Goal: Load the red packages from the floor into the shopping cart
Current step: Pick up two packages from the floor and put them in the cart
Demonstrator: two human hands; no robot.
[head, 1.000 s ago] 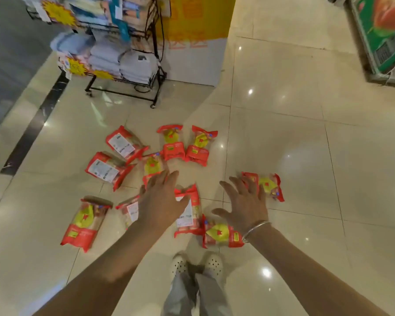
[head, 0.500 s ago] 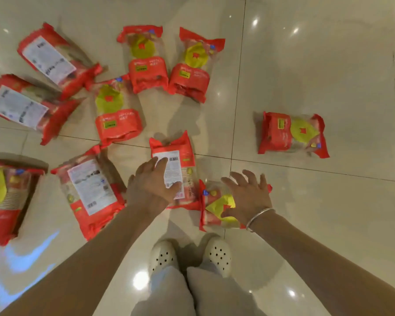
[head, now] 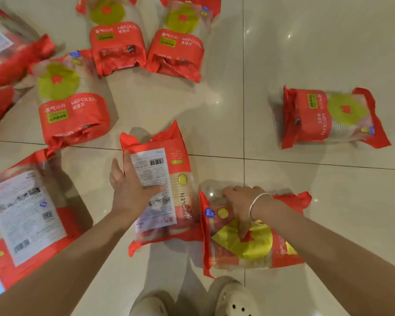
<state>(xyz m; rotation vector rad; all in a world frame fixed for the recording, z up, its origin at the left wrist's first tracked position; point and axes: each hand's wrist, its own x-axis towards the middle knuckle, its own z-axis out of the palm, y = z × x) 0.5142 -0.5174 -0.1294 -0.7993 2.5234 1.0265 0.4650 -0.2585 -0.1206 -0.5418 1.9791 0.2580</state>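
We see a pale tiled floor (head: 306, 53) strewn with red packages. Our left hand (head: 132, 190) lies flat, fingers straight, on the label-up package (head: 169, 179) at centre. Our right hand (head: 240, 204) curls around the package (head: 249, 245) beside it, just before our pale shoes (head: 233, 299).

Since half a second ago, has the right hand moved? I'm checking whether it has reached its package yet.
Yes. The right hand has dropped from above onto the package with the yellow diamond; its fingers now curl over the far edge.
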